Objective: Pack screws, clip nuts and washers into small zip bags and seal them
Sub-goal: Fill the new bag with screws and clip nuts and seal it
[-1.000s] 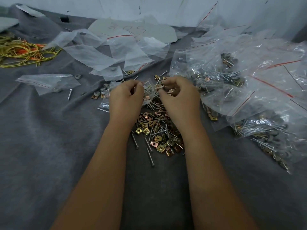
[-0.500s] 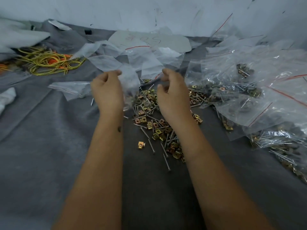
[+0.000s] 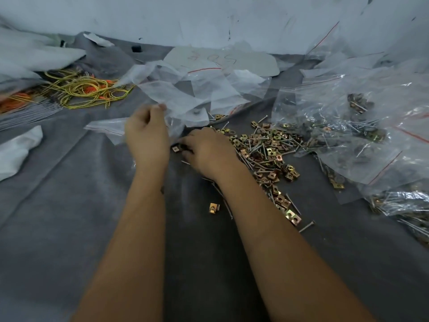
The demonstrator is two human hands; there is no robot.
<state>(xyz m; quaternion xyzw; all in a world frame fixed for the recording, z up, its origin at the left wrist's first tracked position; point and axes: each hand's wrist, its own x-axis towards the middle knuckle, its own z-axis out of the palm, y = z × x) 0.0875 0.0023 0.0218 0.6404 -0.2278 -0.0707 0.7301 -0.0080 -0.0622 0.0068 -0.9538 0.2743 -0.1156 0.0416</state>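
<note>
Our right hand (image 3: 206, 152) has dropped from bag height to the near edge of the hardware pile (image 3: 267, 149), fingers curled over pieces at 12 o'clock; whether it grips any, we cannot tell. Our left hand (image 3: 147, 135) pinches an empty bag (image 3: 176, 101) at 11 o'clock, so we judge filling is restarting.

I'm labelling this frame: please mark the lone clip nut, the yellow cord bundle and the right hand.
lone clip nut (image 3: 214, 208), head view, its brass face
yellow cord bundle (image 3: 87, 89), head view, middle loops
right hand (image 3: 209, 152), head view, back of hand
</note>
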